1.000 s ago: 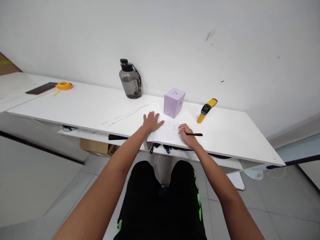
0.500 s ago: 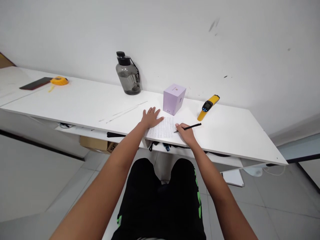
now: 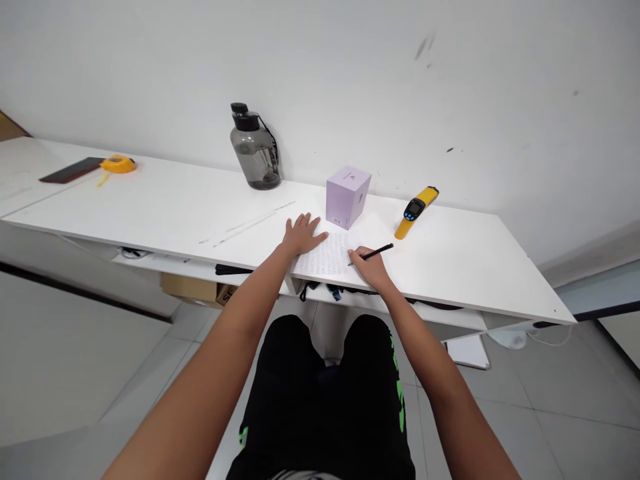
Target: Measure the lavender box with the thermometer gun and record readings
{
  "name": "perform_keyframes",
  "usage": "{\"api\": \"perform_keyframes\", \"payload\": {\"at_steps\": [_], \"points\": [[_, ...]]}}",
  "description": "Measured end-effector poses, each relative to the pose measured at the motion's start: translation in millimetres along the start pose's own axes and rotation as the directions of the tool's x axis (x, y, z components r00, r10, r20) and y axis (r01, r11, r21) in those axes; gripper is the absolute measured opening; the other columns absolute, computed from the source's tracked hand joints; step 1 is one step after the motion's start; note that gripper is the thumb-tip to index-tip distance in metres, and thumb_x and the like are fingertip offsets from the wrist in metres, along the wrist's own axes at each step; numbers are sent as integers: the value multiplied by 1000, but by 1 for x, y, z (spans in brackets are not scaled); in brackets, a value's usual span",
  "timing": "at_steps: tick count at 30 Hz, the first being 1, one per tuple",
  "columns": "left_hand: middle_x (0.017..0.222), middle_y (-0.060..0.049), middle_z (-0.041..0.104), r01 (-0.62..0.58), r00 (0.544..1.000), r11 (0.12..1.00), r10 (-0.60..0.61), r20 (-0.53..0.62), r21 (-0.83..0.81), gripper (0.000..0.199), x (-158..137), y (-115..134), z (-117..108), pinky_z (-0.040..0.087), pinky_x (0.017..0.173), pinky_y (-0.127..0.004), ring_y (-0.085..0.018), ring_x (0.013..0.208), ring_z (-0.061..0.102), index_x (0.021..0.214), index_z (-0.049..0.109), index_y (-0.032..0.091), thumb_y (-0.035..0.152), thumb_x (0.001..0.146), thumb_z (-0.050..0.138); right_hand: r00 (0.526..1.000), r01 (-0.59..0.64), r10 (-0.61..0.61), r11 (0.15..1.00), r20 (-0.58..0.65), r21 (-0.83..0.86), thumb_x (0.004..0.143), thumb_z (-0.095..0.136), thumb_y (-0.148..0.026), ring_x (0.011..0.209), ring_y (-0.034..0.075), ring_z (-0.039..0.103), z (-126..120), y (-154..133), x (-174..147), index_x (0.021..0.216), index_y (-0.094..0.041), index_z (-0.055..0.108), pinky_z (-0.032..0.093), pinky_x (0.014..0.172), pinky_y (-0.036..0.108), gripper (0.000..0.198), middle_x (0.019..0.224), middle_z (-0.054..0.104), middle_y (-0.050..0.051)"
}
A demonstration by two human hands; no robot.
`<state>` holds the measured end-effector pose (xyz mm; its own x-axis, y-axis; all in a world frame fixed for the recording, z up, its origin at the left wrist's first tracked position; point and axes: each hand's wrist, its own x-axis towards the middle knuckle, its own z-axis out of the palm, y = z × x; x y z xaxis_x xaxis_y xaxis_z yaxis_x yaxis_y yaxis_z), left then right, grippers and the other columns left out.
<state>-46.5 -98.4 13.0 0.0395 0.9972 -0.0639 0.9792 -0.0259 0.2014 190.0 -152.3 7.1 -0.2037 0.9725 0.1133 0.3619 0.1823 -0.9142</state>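
Note:
A sheet of paper point(image 3: 325, 257) covered with handwriting lies at the front of the white desk. My left hand point(image 3: 301, 237) rests flat on its upper left part with the fingers spread. At the right side of the sheet, my right hand point(image 3: 369, 265) grips a black pen point(image 3: 381, 251), whose tip points down and left at the paper. Just beyond the sheet stands a lilac box point(image 3: 345, 200). To the right of the box lies a yellow and black infrared thermometer point(image 3: 415, 212).
A large grey water bottle point(image 3: 256, 153) stands against the wall. Further left on the desk point(image 3: 175, 200) are an orange tape measure point(image 3: 119, 164) and a dark flat object point(image 3: 73, 170). Below, an open shelf holds cables, and a cardboard box point(image 3: 189, 289) sits underneath.
The rear end of the pen has swung slightly left and up as my right hand shifted a little. My left hand stays in place on the paper.

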Motion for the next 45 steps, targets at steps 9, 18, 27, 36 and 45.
{"api": "perform_keyframes", "payload": {"at_steps": [9,18,27,36,45], "points": [[174,-9,14,6,1000,1000,-6,-5,5,85,3,-2,2,6,128,-60,-33,161,8,164,25,26,72,93,25,1000,-6,6,1000,-16,-10,82,57,-51,66,18,53,2,0,0,58,-24,49,39,66,31,37,61,56,-1],[174,-9,14,12,1000,1000,-12,-4,2,85,1,-1,2,5,128,-60,-33,161,8,164,26,25,72,93,26,1000,-1,1,1000,-8,10,82,57,-51,65,17,51,1,0,-1,57,-24,47,40,64,30,38,57,51,-2],[174,-9,14,12,1000,1000,-12,-1,1,84,1,-1,2,5,128,-59,-33,161,8,164,25,26,72,94,26,999,9,-10,1000,-42,-15,85,55,-50,65,19,53,2,3,1,58,-24,47,39,63,31,38,60,54,-1],[174,-11,14,13,1000,1000,-13,3,1,83,-1,2,-1,5,128,-59,-31,162,8,164,25,25,71,95,27,1000,-3,4,1000,-30,3,84,57,-48,64,17,50,2,3,0,58,-24,47,36,62,31,37,58,50,-2],[174,-9,14,14,1000,1000,-14,11,15,84,-2,3,-3,6,128,-57,-32,162,8,164,24,26,72,94,25,1000,-19,19,1000,4,-8,83,58,-48,65,17,50,1,1,-1,58,-23,49,36,64,31,36,59,52,-2]]}}
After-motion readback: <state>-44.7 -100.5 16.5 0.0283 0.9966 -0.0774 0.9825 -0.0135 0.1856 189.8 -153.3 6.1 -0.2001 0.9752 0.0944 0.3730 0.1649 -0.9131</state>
